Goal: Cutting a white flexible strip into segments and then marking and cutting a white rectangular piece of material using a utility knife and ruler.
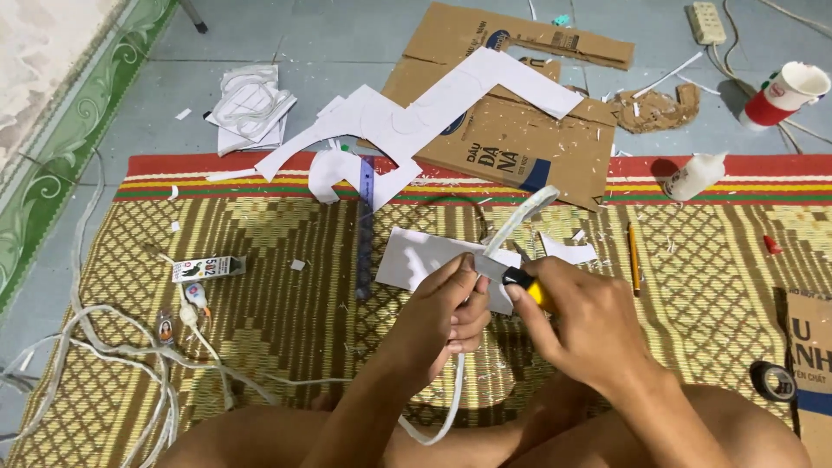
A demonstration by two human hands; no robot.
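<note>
The left hand [451, 299] is closed around a flat, whitish, flexible plastic strip [520, 221], gripping it just below the cutting point; the strip's upper end angles up and away over the woven yellow-and-brown floor mat [260, 329], while its lower part loops down between the person's knees. The right hand [576, 325] is wrapped tight around a yellow-handled utility knife [520, 279], whose blade [490, 270] lies against the strip right beside the left fingertips [468, 264].

Beneath the hands lies a sheet of white paper [416, 256]; a long blue ruler [366, 225] sits to its left, a yellow pencil [633, 256] to the right. Further off rest a printed brown cardboard sheet [520, 143], a white glue bottle [693, 176] and a roll of black tape [773, 380].

The chief risk, as I judge it, is the blade slipping: it points towards the left fingers, and the strip is held in the air with no firm backing, so a sudden give in the plastic could drive the edge into them or down towards the bare legs. The springy strip could also twist in the grip and spoil the cut line.
</note>
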